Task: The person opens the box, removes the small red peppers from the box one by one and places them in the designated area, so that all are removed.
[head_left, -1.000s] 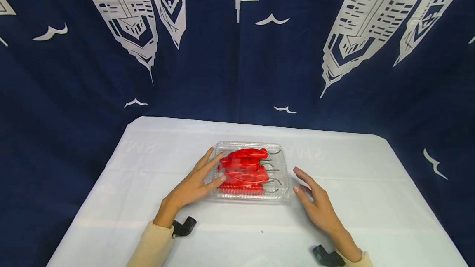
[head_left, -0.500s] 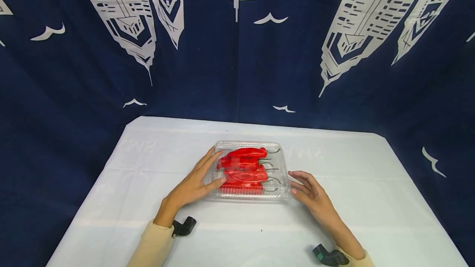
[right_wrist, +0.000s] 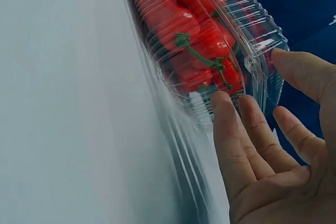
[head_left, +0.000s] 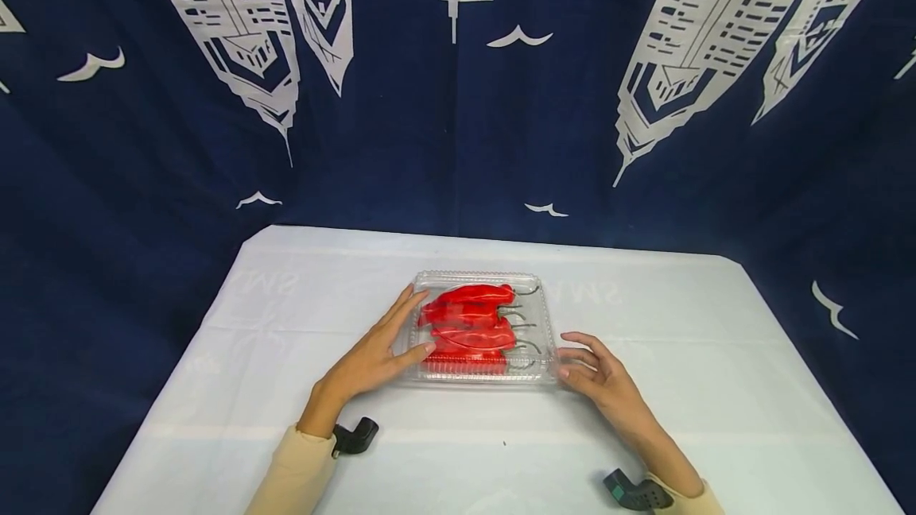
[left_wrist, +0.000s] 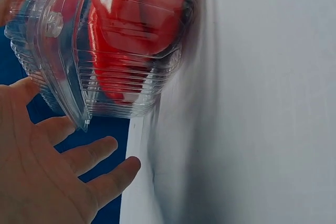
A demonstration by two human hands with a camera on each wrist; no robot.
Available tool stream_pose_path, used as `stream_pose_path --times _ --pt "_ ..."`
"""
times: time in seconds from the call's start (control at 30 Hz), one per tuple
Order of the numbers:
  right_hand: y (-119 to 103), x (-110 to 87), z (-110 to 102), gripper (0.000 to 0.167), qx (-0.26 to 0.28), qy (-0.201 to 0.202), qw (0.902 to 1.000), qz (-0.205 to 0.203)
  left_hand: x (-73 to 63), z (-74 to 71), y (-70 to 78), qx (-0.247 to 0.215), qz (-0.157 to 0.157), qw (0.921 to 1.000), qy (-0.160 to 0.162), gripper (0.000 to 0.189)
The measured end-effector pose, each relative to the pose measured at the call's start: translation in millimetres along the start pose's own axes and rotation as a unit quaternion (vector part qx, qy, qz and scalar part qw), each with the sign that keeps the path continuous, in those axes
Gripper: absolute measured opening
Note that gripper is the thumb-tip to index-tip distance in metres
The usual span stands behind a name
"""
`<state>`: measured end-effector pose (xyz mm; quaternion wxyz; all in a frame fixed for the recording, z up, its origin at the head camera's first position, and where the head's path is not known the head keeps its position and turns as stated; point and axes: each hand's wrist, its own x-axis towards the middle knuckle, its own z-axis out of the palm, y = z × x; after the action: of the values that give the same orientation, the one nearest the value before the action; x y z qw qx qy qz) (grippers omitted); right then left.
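Observation:
A clear plastic clamshell box lies closed on the white table. Inside it, several red peppers with green stems are stacked side by side, stems toward the right. My left hand rests at the box's left side, fingers spread and thumb over the near left part of the lid. In the left wrist view its fingertips are right at the rim corner. My right hand is at the near right corner, fingers slightly bent, thumb at the lid and fingertips against the side wall.
The box stands mid-table on a white cloth with faint creases. Behind the table hangs a dark blue curtain printed with white buildings and birds. Each wrist bears a black camera mount.
My right hand has moved left from beside the box up to its right edge. The left hand and the box have stayed nearly where they were.

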<state>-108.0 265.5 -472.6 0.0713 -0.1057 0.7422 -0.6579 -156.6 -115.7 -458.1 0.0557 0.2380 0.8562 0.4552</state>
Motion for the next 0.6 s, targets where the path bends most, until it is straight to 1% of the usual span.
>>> stream_pose_path --times 0.1,0.33,0.6 --pt "1.2 -0.1 0.6 0.057 0.015 0.002 0.9998 0.014 1.0 0.8 -0.2 -0.001 -0.001 1.0 0.0 0.082" --pt "1.4 -0.7 3.4 0.056 0.039 0.018 0.9968 0.068 1.0 2.3 -0.6 -0.001 -0.002 1.0 0.001 0.082" --pt "-0.3 -2.2 7.5 0.054 0.121 0.024 0.9857 0.115 0.2 3.0 0.5 0.001 -0.003 1.0 0.005 0.084"
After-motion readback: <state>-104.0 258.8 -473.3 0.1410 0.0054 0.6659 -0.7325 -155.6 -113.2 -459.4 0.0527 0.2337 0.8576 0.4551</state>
